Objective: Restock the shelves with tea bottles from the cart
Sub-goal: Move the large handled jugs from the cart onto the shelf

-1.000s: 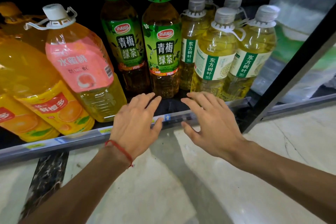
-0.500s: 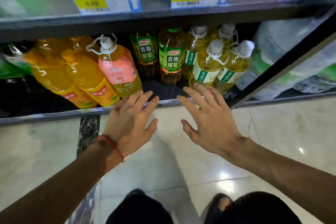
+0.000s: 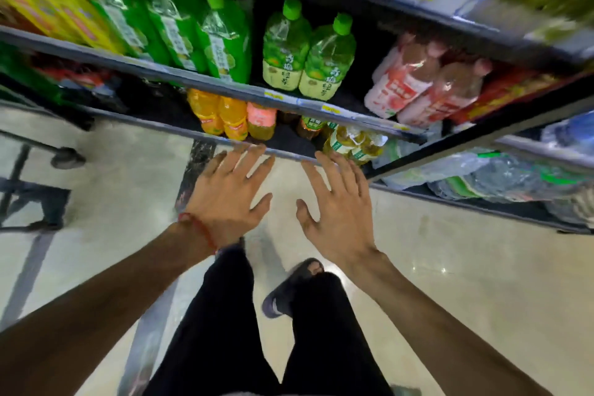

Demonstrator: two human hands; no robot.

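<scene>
My left hand (image 3: 229, 194) and my right hand (image 3: 337, 202) hang in the air in front of the bottom shelf edge (image 3: 289, 156), fingers spread and straight, holding nothing. On the bottom shelf stand yellow tea bottles with white caps (image 3: 353, 141), dark green-label tea bottles (image 3: 310, 127) and orange juice bottles (image 3: 218, 114). The shelf above carries two green-capped green tea bottles (image 3: 308, 55) and a row of green bottles (image 3: 193, 29) to their left. The picture is blurred by motion.
Pink-label bottles (image 3: 418, 83) lie on the middle shelf at right. Wrapped water packs (image 3: 498, 177) fill the neighbouring low shelf at right. A dark cart frame with a wheel (image 3: 64, 157) stands at left. My legs and a sandal (image 3: 289, 289) are over the pale tiled floor.
The view has pulled back and up from the bottom shelf, so upper shelves and my legs show. Both hands stayed open and drew away from the shelf edge.
</scene>
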